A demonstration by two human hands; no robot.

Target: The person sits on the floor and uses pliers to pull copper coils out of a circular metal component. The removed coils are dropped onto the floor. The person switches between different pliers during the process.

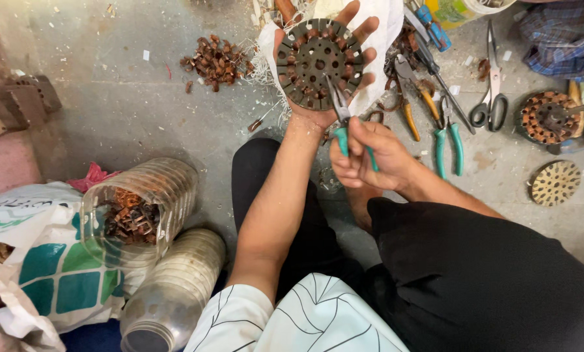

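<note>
While the left hand [324, 62] lies open and spread behind a round motor stator core [318, 64], cradling it flat against palm and fingers with its face turned up toward the camera, the right hand [363, 156] is closed around the teal handles of a pair of needle-nose pliers [339, 111]. Their tips rest at the lower rim of the core, among slots that look packed with coppery winding remnants. By my reading, the step in hand is picking that material out of the slots; the next pull seems to call for a firm pinch on one piece and a steady brace from the supporting hand so the disc does not tilt.

Behind the core lies a white sack [386, 39]. Just right of it sit a tangle of hand tools: orange-handled pliers [410, 107], a second teal-handled pair [449, 140], and scissors [492, 91]. Farther right are another wound stator [551, 117] and a bare perforated disc [555, 183]. A small heap of copper scraps [215, 60] lies on the concrete floor [129, 111] to the left, and nearer the person's knees, a clear plastic jar [142, 208] on its side holds more scraps.
</note>
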